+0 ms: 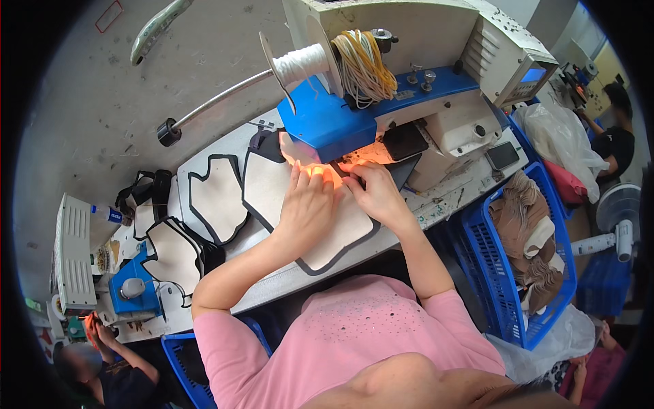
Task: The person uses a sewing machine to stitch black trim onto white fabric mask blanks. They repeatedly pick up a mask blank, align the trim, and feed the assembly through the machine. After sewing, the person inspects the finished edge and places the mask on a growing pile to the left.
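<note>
A large cream fabric panel (264, 184) with dark edging lies on the white worktable, under the blue-covered head (327, 126) of a sewing-type machine. My left hand (310, 204) rests on the panel, fingers stretched toward the machine head, their tips lit orange by its lamp. Close by on the right, my right hand (377, 195) has its fingers curled and its thumb against them at the panel's far edge, seemingly pinching it. The exact spot under the machine head is hidden by the head and my fingers.
More dark-edged cream panels (216, 198) lie to the left. A spool of white cord (300, 63) sits above the machine. At right stands a blue basket (477, 245) of brown and cream pieces. Other people work at the lower left, right and lower right.
</note>
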Demonstrator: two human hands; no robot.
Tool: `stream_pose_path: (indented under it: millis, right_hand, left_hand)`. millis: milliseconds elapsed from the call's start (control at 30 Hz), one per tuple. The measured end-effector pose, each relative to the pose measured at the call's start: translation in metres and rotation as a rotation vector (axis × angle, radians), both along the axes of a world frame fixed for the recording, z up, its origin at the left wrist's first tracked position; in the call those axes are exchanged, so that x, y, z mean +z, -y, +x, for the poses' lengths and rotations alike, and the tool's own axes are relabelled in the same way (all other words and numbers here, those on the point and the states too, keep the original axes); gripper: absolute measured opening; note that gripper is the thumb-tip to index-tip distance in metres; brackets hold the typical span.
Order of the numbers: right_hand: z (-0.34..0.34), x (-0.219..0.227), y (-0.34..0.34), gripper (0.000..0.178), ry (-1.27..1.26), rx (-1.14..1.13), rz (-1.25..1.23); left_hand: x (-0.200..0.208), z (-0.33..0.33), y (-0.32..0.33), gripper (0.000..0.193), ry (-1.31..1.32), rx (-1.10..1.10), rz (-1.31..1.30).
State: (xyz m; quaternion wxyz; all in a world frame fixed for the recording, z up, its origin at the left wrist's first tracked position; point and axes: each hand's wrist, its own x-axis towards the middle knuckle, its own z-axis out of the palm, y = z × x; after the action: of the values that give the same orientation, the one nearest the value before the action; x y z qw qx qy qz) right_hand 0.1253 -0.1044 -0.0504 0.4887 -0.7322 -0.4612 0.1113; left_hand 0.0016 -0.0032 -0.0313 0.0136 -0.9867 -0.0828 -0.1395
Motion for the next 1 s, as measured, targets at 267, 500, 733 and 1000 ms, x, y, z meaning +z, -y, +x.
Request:
stream_pose_path:
  millis: [267,500,733,1000]
  right_hand:
    - [0.001,-0.007,0.0,0.019,0.083,-0.013,0.099]
    - [-0.001,0.0,0.001,0.019,0.07,-0.019,0.045]
    - [-0.001,-0.002,-0.001,0.018,0.065,-0.021,0.035]
    - [-0.001,-0.009,-0.001,0.021,0.148,-0.028,0.034]
  left_hand:
    - [0.005,-0.005,0.001,0.039,0.081,-0.026,0.002]
    - [-0.004,-0.006,-0.011,0.03,0.111,-0.031,-0.203]
    - [-0.006,-0.007,-0.022,0.029,0.134,-0.109,-0.185]
    - [-0.003,0.0,-0.043,0.023,0.137,-0.134,-0.264]
